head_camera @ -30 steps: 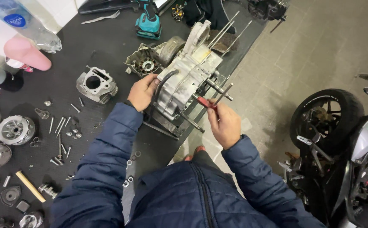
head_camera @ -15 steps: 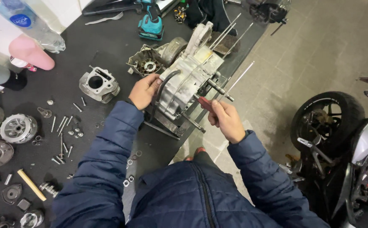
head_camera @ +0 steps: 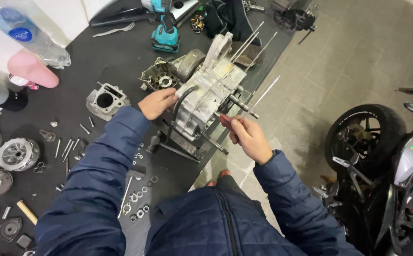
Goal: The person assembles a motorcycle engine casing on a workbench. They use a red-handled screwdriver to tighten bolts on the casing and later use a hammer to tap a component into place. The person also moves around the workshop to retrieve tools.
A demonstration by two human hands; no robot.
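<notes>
At the edge of the dark tabletop (head_camera: 116, 61), the engine crankcase (head_camera: 202, 102) stands tilted, long studs pointing up and right. My left hand (head_camera: 157, 103) rests on its left side, fingers curled against the casing. My right hand (head_camera: 249, 140) has its grip closed on a red-handled tool (head_camera: 226, 122), tip touching the case. A cylinder block (head_camera: 104, 100) lies near the left.
</notes>
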